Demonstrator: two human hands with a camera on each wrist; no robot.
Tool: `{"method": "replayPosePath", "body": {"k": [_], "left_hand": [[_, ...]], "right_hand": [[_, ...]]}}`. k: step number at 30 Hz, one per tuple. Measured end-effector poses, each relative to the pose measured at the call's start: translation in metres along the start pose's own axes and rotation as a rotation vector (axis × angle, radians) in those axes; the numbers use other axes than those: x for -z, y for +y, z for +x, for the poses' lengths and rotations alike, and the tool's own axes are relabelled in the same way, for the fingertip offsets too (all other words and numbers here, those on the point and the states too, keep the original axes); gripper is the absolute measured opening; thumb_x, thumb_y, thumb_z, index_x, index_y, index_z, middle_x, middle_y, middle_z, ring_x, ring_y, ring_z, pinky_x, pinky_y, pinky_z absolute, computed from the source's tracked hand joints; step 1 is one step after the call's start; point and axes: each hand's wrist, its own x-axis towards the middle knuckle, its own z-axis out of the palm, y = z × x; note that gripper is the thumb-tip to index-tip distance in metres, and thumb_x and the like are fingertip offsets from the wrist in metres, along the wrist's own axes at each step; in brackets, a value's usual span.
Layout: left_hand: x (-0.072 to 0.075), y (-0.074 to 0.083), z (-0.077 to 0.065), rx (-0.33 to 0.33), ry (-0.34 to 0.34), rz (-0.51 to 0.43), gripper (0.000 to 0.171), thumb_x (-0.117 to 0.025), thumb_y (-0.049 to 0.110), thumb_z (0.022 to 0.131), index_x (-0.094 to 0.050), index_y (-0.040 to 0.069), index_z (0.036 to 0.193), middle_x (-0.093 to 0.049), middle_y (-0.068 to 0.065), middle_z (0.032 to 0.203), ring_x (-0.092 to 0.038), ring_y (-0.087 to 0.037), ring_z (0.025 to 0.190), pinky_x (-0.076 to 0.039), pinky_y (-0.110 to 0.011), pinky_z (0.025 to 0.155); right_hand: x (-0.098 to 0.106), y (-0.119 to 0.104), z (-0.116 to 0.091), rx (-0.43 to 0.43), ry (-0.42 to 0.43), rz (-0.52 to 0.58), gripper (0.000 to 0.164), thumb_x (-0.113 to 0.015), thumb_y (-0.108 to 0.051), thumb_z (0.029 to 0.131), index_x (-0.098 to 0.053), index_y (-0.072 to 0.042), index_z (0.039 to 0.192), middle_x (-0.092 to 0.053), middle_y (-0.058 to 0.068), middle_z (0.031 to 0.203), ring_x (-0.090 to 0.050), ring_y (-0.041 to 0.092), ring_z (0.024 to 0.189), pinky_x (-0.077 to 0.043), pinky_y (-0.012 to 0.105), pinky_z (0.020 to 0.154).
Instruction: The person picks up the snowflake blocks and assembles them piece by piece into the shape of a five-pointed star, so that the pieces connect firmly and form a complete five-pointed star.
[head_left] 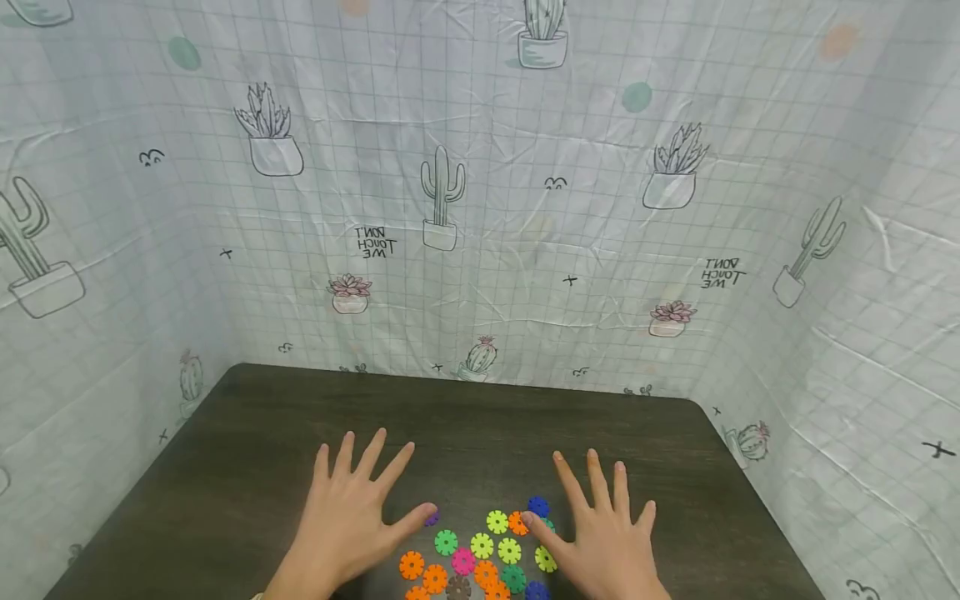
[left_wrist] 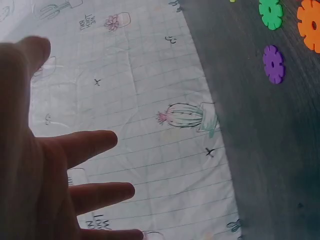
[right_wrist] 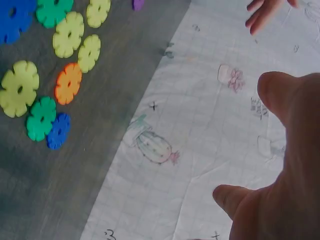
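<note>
Small notched plastic discs in several colours lie flat near the front of the dark table. My left hand (head_left: 347, 512) is on their left, fingers straight and spread, holding nothing. Its thumb partly covers a purple disc (left_wrist: 273, 64) in the head view; in the left wrist view that disc shows whole. To the right of the group, my right hand (head_left: 609, 540) also has its fingers spread and grips nothing. Its thumb overlaps an orange disc (right_wrist: 68, 83) in the head view. Near that thumb are a blue disc (head_left: 538, 507) and a yellow-green disc (head_left: 546, 558).
The dark wooden table (head_left: 247, 450) reaches back to a white curtain (head_left: 495, 275) printed with cacti, which also stands along both sides. A pink disc (head_left: 463, 561) and a brown disc (head_left: 458, 588) lie mid-group, where the lower frame edge cuts off some discs.
</note>
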Motion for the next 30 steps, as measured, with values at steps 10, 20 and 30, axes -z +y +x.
{"method": "replayPosePath", "body": {"k": [10, 20, 30], "left_hand": [[-0.013, -0.009, 0.024, -0.134, -0.176, -0.198, 0.06, -0.061, 0.047, 0.1, -0.048, 0.021, 0.152, -0.05, -0.017, 0.15, -0.049, -0.042, 0.136, -0.043, -0.064, 0.105], [-0.041, -0.011, 0.051, -0.127, -0.459, -0.247, 0.043, -0.078, 0.033, 0.091, -0.065, 0.011, 0.125, -0.063, -0.014, 0.123, -0.066, -0.034, 0.105, -0.056, -0.052, 0.085], [-0.069, 0.001, 0.058, -0.153, -0.543, -0.187, 0.035, -0.086, 0.033, 0.081, -0.063, 0.018, 0.104, -0.056, -0.002, 0.097, -0.056, -0.018, 0.085, -0.054, -0.039, 0.078]], "right_hand": [[0.009, 0.008, 0.042, 0.168, -0.097, -0.006, 0.069, -0.065, -0.066, 0.088, -0.061, -0.018, 0.139, -0.069, 0.012, 0.125, -0.069, 0.033, 0.094, -0.053, 0.053, 0.074], [-0.003, 0.007, 0.076, 0.22, -0.207, 0.056, 0.05, -0.086, -0.027, 0.081, -0.067, -0.009, 0.123, -0.073, 0.011, 0.111, -0.067, 0.034, 0.099, -0.044, 0.061, 0.091], [-0.027, 0.01, 0.093, 0.209, -0.405, 0.043, 0.024, -0.083, -0.01, 0.083, -0.068, -0.015, 0.101, -0.065, 0.004, 0.093, -0.059, 0.022, 0.077, -0.054, 0.047, 0.07]]}}
